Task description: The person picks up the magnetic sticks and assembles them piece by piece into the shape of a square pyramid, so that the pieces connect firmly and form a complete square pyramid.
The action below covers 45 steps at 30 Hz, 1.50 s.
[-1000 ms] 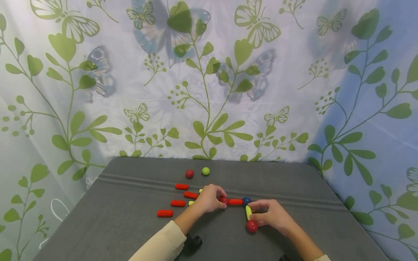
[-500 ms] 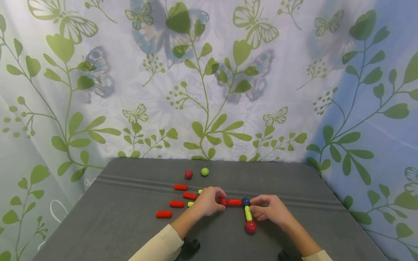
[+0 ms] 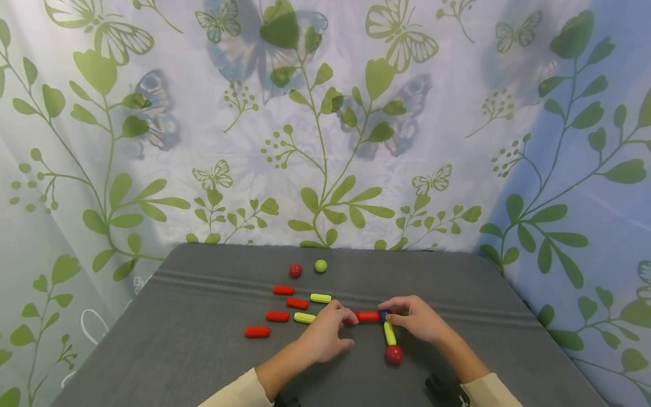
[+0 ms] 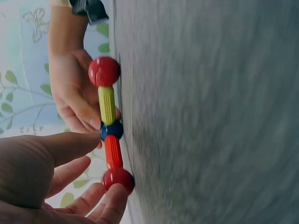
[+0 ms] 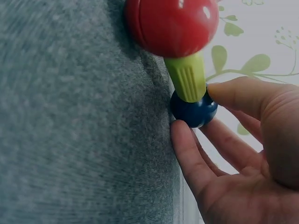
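Observation:
On the grey table several magnetic pieces are joined in an L. A red rod (image 3: pixel 368 316) links a red ball (image 4: pixel 117 179) to a blue ball (image 5: pixel 192 111). From the blue ball a yellow-green rod (image 3: pixel 390 334) runs toward the near side, ending in another red ball (image 3: pixel 394 354). My right hand (image 3: pixel 419 321) pinches the blue ball between thumb and fingers. Fingertips of my left hand (image 3: pixel 324 336) touch the red ball at the L's left end, partly covering it in the head view; the thumb stands apart from that ball.
Several loose red rods (image 3: pixel 277 316) lie left of my hands, with yellow-green rods (image 3: pixel 321 298) beside them. Farther back sit a loose red ball (image 3: pixel 295 271) and a green ball (image 3: pixel 320 265). A patterned curtain (image 3: pixel 325 141) hangs behind the table (image 3: pixel 168 350).
My right hand has moved from the yellow-green rod up to the blue ball. My left thumb has come away from the left red ball, and that hand has drawn slightly nearer, uncovering yellow-green rods.

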{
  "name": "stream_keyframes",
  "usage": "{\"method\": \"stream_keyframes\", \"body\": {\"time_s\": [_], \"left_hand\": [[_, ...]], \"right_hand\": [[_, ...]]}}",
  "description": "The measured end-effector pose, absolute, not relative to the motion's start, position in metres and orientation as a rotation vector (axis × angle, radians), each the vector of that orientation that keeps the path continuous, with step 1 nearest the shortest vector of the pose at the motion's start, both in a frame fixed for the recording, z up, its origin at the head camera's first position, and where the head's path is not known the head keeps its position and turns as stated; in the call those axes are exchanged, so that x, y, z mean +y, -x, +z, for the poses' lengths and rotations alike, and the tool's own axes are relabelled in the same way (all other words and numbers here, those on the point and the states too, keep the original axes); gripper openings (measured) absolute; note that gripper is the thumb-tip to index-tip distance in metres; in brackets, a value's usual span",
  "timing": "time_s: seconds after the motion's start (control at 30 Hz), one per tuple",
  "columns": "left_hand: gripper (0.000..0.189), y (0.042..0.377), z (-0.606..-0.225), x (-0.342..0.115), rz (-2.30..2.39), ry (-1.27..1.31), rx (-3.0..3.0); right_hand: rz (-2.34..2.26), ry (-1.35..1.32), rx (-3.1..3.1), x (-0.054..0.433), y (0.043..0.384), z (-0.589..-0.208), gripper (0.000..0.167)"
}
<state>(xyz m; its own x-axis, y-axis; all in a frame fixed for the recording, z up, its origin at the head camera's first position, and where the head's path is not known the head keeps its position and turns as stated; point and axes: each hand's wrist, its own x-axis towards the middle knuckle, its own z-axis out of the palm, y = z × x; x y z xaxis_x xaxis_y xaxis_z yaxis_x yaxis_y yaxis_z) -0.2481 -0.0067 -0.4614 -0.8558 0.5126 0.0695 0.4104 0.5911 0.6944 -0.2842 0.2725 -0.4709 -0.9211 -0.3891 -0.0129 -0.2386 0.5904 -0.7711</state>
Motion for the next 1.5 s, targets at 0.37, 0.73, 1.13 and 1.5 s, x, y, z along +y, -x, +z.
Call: {"method": "stream_keyframes", "body": {"time_s": [0.37, 0.73, 1.13, 1.5], "left_hand": [[0.028, 0.232, -0.460, -0.005, 0.983, -0.916, 2.564], [0.029, 0.229, -0.463, -0.005, 1.162, -0.890, 2.450], [0.022, 0.237, -0.466, -0.016, 1.139, -0.910, 2.404], [0.023, 0.239, -0.464, -0.028, 1.082, -0.972, 2.434]], "right_hand": [[-1.296, 0.479, 2.611, 0.273, 0.265, -0.471, 0.027], [-1.485, 0.359, 2.521, 0.263, 0.243, -0.475, 0.029], [-1.379, 0.378, 2.578, 0.263, 0.228, -0.474, 0.030], [-1.359, 0.491, 2.495, 0.263, 0.214, -0.474, 0.026]]}}
